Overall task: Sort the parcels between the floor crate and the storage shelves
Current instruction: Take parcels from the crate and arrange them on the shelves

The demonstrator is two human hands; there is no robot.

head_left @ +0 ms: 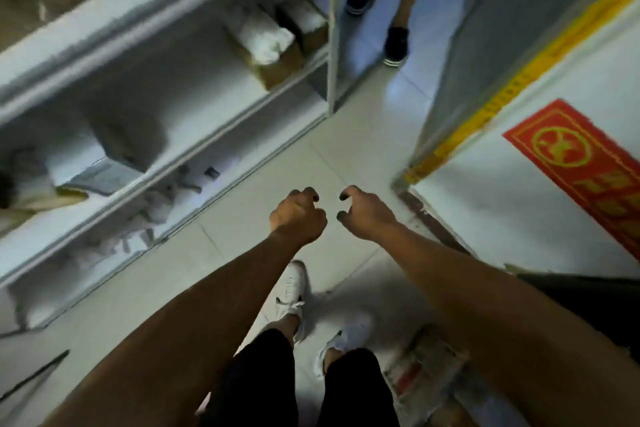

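My left hand (298, 215) and my right hand (363, 211) hang side by side over the tiled floor, fingers curled, holding nothing. White storage shelves (194, 149) run along the left. On them sit brown cardboard parcels (273, 55), a grey bag parcel (100, 177) and crumpled white packets (152, 208) on the lowest level. A taped parcel (426, 367) lies on the floor by my right foot. No crate shows in this view.
Another person's legs and dark shoes (394, 45) stand in the aisle ahead. A wall with a red banner (588, 177) and a yellow strip closes the right side. My white shoes (294, 291) are on the floor below.
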